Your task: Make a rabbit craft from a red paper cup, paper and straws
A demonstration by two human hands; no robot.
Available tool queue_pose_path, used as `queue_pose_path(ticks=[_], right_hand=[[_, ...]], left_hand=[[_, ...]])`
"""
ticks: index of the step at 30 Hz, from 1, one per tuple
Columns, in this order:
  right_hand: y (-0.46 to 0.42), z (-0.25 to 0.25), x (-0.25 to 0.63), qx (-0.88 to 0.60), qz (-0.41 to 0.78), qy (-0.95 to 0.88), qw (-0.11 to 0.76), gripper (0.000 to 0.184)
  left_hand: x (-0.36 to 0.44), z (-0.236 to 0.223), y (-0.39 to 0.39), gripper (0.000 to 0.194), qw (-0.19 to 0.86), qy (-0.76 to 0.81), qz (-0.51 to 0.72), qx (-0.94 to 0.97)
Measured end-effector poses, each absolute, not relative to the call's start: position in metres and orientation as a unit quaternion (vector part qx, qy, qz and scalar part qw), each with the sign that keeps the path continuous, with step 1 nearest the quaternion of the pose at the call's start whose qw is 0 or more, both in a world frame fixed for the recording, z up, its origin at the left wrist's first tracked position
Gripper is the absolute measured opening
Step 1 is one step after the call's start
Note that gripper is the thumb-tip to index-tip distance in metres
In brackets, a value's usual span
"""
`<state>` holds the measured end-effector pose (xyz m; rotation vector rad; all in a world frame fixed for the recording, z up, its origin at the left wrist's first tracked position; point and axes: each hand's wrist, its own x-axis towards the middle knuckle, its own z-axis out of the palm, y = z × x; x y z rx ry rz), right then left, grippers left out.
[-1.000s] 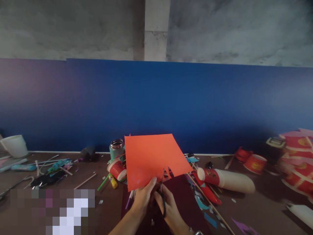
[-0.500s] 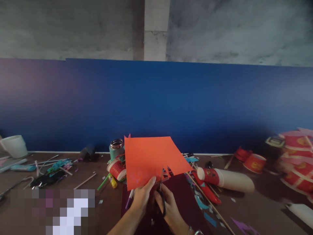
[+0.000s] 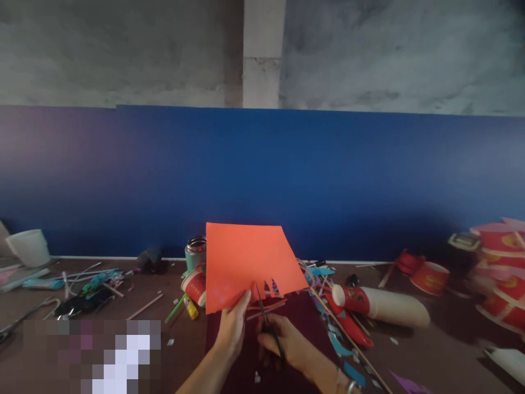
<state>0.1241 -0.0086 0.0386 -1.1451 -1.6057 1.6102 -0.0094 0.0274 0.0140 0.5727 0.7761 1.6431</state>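
An orange sheet of paper (image 3: 246,257) is held up by my left hand (image 3: 234,327), thumb on top near its lower edge and the other fingers hidden beneath. Pointed notches are cut into that edge right of the thumb. My right hand (image 3: 283,340) grips dark-handled scissors (image 3: 268,325), whose blades reach up to the paper's edge between the thumb and the notches. Under both hands lies a dark maroon sheet (image 3: 299,317) on the table.
Behind the paper on the left stand a teal jar (image 3: 195,254), a red paper cup (image 3: 194,287) and a yellow glue tube (image 3: 191,307). On the right lie a white tube (image 3: 394,307), a red cup (image 3: 430,277) and paper scraps. A blue panel (image 3: 262,164) closes off the table's back.
The orange sheet has shifted slightly left with my left hand. My right hand has drawn back a little, and the scissor blades now show longer and tilted left against the paper edge.
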Motion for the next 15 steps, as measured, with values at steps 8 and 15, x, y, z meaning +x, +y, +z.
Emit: queue_pose_path(ticks=[8,15], right_hand=[[-0.008,0.105,0.196,-0.456,0.586,-0.668,0.052,0.016],[0.006,0.09,0.196,-0.465,0.566,-0.677,0.071,0.017]], left_hand=[[-0.008,0.024,0.028,0.046,0.585,0.277,0.72,0.25],[-0.01,0.03,0.023,0.041,0.607,0.251,0.711,0.252]])
